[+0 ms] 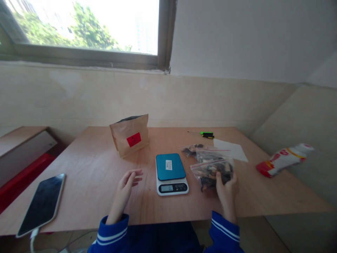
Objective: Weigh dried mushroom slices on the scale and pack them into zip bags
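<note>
My right hand (228,187) grips a clear zip bag (210,173) of dark and tan dried pieces, thumb on its front. Behind it lie further zip bags (192,150) with similar contents, partly overlapped. Left of these sits a kitchen scale (172,174) with a blue top, a white label and a lit display that seems to read zero; nothing is on it. To the scale's left, my left hand (131,180) hovers over the table with bent, parted fingers and holds nothing. A brown paper pouch (131,137) with a red label stands upright behind that hand, its top open.
A tablet (42,203) with a cable plugged in lies at the left front of the wooden table (86,179). Two screwdrivers (207,134) and a white paper sheet (233,149) are at the back right. A white and red bottle (283,160) is near the right edge.
</note>
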Demonstrator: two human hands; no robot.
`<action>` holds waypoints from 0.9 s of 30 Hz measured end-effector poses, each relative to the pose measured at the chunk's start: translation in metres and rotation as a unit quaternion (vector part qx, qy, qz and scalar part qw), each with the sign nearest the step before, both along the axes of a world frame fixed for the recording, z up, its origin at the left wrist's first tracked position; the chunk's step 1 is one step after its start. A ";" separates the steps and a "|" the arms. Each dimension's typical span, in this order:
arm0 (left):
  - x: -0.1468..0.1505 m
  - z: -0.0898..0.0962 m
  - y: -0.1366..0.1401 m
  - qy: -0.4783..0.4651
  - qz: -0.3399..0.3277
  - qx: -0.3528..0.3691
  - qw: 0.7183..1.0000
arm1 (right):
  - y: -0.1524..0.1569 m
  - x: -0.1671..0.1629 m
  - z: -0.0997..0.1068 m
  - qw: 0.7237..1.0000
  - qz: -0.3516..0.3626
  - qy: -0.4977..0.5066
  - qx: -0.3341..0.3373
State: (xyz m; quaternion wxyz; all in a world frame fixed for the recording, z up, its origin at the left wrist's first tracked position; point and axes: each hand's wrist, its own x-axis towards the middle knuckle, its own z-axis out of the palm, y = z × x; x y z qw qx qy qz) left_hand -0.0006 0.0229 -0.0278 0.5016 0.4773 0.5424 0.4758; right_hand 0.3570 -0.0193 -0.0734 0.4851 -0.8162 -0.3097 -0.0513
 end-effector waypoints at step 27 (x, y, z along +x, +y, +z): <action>-0.009 0.001 -0.002 0.005 -0.031 -0.021 0.999 | -0.011 0.008 0.010 0.986 -0.001 0.166 0.020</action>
